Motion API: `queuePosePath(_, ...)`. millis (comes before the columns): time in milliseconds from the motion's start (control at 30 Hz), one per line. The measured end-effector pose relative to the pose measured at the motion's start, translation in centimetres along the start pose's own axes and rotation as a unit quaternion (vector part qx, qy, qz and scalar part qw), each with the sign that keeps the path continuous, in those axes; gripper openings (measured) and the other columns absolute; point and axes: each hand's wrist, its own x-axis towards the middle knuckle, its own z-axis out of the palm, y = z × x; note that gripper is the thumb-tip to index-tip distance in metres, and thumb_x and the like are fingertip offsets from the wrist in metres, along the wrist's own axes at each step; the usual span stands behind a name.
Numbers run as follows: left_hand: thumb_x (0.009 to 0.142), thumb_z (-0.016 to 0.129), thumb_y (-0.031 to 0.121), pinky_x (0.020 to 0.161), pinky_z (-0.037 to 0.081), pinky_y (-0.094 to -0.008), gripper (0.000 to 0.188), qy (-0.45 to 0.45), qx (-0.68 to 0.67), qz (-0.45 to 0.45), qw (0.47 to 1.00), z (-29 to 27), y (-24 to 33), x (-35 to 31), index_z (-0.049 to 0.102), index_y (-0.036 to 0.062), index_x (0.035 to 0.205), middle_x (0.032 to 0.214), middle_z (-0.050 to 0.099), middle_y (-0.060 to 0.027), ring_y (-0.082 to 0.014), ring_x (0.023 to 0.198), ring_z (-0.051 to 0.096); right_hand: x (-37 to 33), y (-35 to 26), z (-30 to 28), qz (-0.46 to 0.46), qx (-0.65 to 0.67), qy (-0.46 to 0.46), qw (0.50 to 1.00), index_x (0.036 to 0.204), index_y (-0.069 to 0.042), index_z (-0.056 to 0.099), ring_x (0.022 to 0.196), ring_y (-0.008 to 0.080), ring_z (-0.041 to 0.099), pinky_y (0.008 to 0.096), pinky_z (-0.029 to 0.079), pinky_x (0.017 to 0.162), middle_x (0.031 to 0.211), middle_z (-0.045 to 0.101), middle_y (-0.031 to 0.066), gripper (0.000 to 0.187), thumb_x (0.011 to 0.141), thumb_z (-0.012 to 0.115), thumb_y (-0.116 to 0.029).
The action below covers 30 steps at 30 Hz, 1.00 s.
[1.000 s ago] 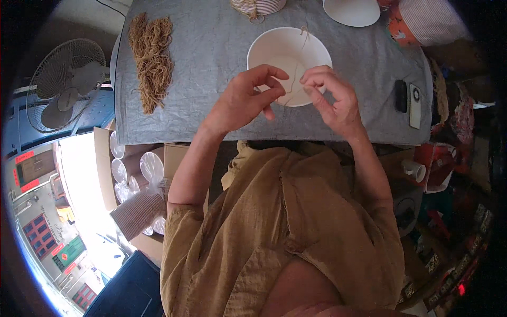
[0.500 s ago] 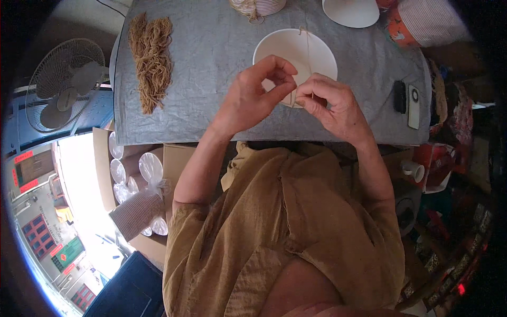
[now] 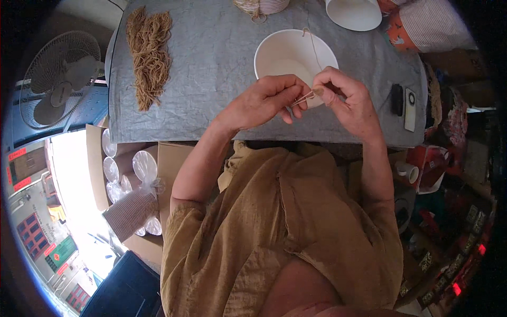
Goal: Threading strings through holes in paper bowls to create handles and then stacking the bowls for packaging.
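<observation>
String (image 3: 315,49) attached at the rim of a white tub (image 3: 268,55), the tub's mouth facing up toward the viewer; clock positions are read from the centre of the tub. The string meets the rim between twelve and one o'clock and runs across the opening to the right hand (image 3: 347,99) at four o'clock, whose thumb and forefinger are pinched on it. The left hand (image 3: 264,100), between seven and eight o'clock, grips the string too, fingers curled, with short strands stretched taut between the two hands. The tub stands on a table (image 3: 211,58) with a grey cover, near the wearer's edge. A hank of brown twine (image 3: 149,58) lies at nine o'clock, a striped container (image 3: 272,5) wound with twine at eleven, and a second white tub (image 3: 354,17) between one and two. A black object (image 3: 397,99) and a pale, flat device (image 3: 410,110) lie side by side between three and four. Beyond the table, a fan (image 3: 60,79) stands at nine.
</observation>
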Motion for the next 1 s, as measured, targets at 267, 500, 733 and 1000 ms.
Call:
queuePosePath(267,0.107,0.044,0.031,0.067,0.05,-0.0217,0.032,-0.02,0.048,-0.039,0.998,-0.5,0.5,-0.2,0.062,0.0058,0.107,0.088,0.062,0.0008,-0.006,0.081,0.059,0.4,-0.9,-0.2,0.096,0.038,-0.072,0.992,0.099,-0.001,0.055,0.078,0.0079,0.051,0.0248,0.046,0.072,0.082,0.058,0.0016,0.01,0.101,0.052,-0.01)
queuePosePath(500,0.107,0.045,0.032,0.069,0.05,-0.0214,0.033,-0.004,0.006,-0.034,0.999,-0.6,-0.1,-0.2,0.064,0.0055,0.108,0.086,0.062,0.0016,-0.0058,0.081,0.058,0.2,0.0,-0.2,0.083,0.035,-0.044,0.995,0.098,0.0,0.058,0.078,0.006,0.05,0.0254,0.046,0.07,0.083,0.057,-0.0008,0.011,0.1,0.056,-0.011)
queuePosePath(733,0.106,0.048,0.033,0.069,0.049,-0.0214,0.033,-0.014,0.032,-0.051,0.998,-0.4,0.8,-0.3,0.065,0.0058,0.107,0.088,0.063,0.0019,-0.0056,0.082,0.058,0.7,0.2,-0.9,-0.002,0.014,-0.061,0.998,0.095,-0.001,0.063,0.075,0.0094,0.053,0.0258,0.046,0.069,0.083,0.055,0.0012,0.011,0.095,0.064,-0.011)
queuePosePath(1000,0.103,0.055,0.024,0.072,0.051,-0.0218,0.022,-0.003,0.014,-0.045,0.999,-1.7,0.6,-0.9,0.064,0.0054,0.11,0.091,0.065,0.0012,-0.0062,0.084,0.059,0.7,0.3,0.1,-0.044,-0.016,-0.026,0.999,0.097,-0.002,0.066,0.075,0.0097,0.054,0.0258,0.047,0.071,0.082,0.057,0.0012,0.008,0.093,0.065,-0.009)
